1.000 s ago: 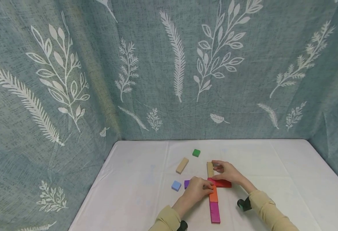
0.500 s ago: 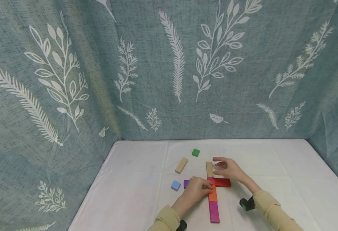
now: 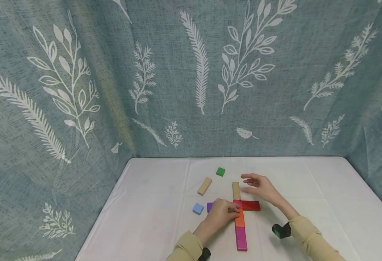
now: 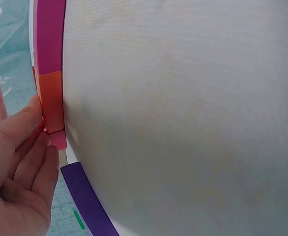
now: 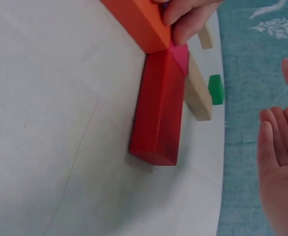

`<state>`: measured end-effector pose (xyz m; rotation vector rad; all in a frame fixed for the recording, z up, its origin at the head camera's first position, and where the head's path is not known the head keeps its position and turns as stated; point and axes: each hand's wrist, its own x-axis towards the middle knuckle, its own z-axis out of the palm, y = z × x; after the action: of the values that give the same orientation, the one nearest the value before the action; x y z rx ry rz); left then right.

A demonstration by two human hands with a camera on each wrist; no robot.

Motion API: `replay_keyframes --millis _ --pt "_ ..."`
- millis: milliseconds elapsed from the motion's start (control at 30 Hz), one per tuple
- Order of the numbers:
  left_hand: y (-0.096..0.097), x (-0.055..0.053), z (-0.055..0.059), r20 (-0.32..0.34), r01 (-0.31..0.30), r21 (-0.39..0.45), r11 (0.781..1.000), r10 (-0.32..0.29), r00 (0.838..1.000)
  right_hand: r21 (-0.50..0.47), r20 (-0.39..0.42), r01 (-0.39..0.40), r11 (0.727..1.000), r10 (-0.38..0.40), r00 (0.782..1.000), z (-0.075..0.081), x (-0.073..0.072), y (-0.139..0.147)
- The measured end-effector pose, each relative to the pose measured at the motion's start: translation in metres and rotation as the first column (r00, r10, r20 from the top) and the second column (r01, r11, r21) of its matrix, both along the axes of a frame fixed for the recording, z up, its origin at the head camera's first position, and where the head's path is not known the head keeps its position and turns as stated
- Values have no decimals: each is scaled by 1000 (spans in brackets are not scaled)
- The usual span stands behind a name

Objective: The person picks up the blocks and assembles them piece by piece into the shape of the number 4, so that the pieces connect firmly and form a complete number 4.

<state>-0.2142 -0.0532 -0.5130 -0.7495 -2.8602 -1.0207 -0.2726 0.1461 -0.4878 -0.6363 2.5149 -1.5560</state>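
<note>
Biggest thing by far is the blue-green curtain (image 3: pixel 184 72) behind everything, woven-looking fabric with white leaf sprigs, hanging in soft folds. Then there's the table (image 3: pixel 292 177) under a white cloth with faint creases, probably a handy plain backdrop for coloured pieces.

Hands next. The left hand (image 3: pixel 221 213) has its fingers partly bent and the thumb tip up against the orange block; can't tell if that's a real pinch or just a light touch. My guess is it's steadying the joint there. The right hand (image 3: pixel 259 186) is loosely spread, fingers gently curved, thumb well away from them, with hold of nothing, just beside the beige block.

Long blocks: the magenta block (image 3: pixel 241 239) sits nearest the person, then the orange block (image 3: pixel 239 218), with the beige block (image 3: pixel 236 190) at the far end, all in one line. The red block (image 3: pixel 251 205) sticks out to the right, glossy paint, crisp edges, a few scuffs. The violet block (image 4: pixel 87 196) is over on the left, looks like a sliver of gap there. A loose beige block (image 3: pixel 205 186) lies slanted, bare-wood look.

Smallest: the squarish pink block (image 5: pixel 181 58) where the arms meet, seemingly the hub, plus the blue block (image 3: pixel 198 208) and green block (image 3: pixel 221 172), off to the left.
</note>
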Motion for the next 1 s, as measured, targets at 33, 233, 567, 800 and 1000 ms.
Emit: replay_keyframes --millis 33,233,567,800,1000 --pt "0 0 0 -6 4 -2 1000 -4 1000 -10 3 -2 1000 2 1000 1 0 0" --pt "-1 0 1 -5 14 6 1000 -14 1000 -69 53 -5 998 9 999 7 2 1" --pt "0 -1 0 9 -1 7 1000 1 1000 -90 125 25 996 -14 992 4 8 -1" --pt "0 0 3 10 -4 -2 1000 4 1000 -78 109 -13 997 21 994 -7 15 -3" --pt "0 0 4 -8 2 -13 1000 -3 1000 -57 88 -26 998 31 996 -15 18 -4"
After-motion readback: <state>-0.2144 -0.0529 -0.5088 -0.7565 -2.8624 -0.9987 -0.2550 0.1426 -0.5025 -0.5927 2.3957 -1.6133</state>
